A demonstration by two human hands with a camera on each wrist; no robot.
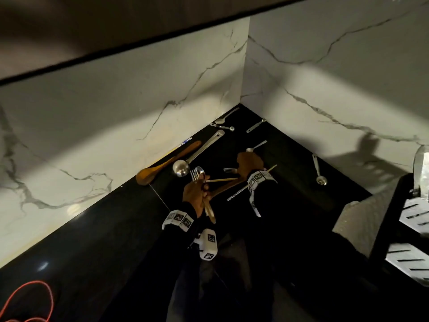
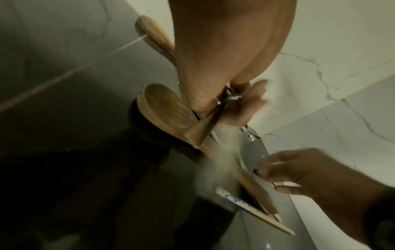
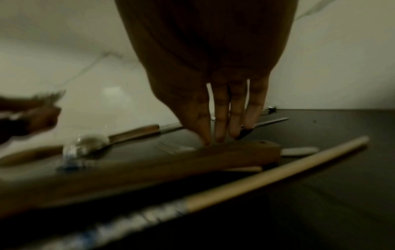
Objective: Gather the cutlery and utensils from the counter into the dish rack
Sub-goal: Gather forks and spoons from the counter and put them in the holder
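Note:
My left hand [image 1: 193,194] grips a bundle of cutlery: a fork and spoon [image 1: 197,173] stick out above it, and wooden handles [image 1: 210,213] below. In the left wrist view the left hand [image 2: 224,67] closes round them beside a wooden spoon bowl [image 2: 164,108]. My right hand [image 1: 249,161] reaches down with straight fingers [image 3: 220,135], their tips resting on a wooden spatula handle [image 3: 235,152]. A patterned chopstick [image 3: 278,169] lies in front of it and a fork [image 1: 229,170] beside it. The dish rack [image 1: 413,214] stands at the right edge.
On the black counter [image 1: 92,252] lie a steel ladle [image 1: 181,168], a long wooden spoon [image 1: 162,163] against the marble wall, several small spoons near the corner [image 1: 224,119], and a measuring spoon [image 1: 319,173] at the right. An orange cable [image 1: 30,300] curls at the lower left.

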